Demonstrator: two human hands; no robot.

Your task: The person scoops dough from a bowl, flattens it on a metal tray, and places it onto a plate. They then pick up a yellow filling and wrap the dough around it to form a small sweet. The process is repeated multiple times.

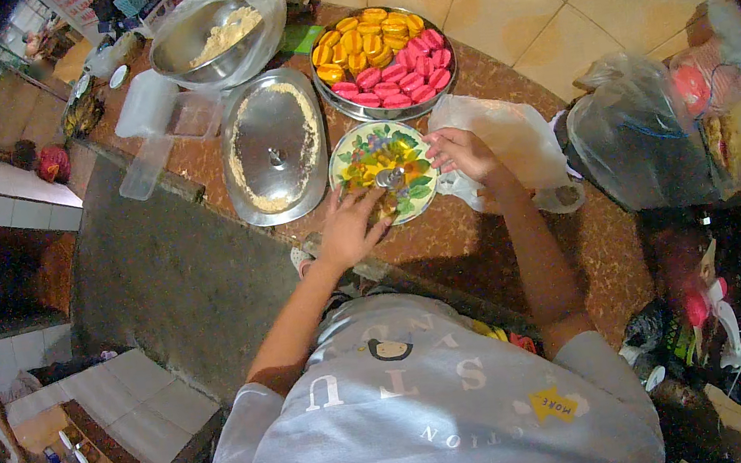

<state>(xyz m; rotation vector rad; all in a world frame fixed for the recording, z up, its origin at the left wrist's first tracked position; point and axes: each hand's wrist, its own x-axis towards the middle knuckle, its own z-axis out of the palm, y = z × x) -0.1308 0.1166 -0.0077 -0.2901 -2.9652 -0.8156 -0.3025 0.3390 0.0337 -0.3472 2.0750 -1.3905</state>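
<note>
Floral plate [352, 155] under both hands [347, 230]

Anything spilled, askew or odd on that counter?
Mostly tidy. One thing: the oval steel lid lies flat beside the flowered round plate, with pale powder dusted along its rim, like that in the steel bowl. The round tray of orange and pink pieces looks neatly packed.

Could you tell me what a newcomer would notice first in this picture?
Probably the round tray of orange and pink sweets at the top of the counter. Just below it, the left hand and right hand meet over a flowered plate. To its left lies an oval steel lid, dusted with flour.
</note>
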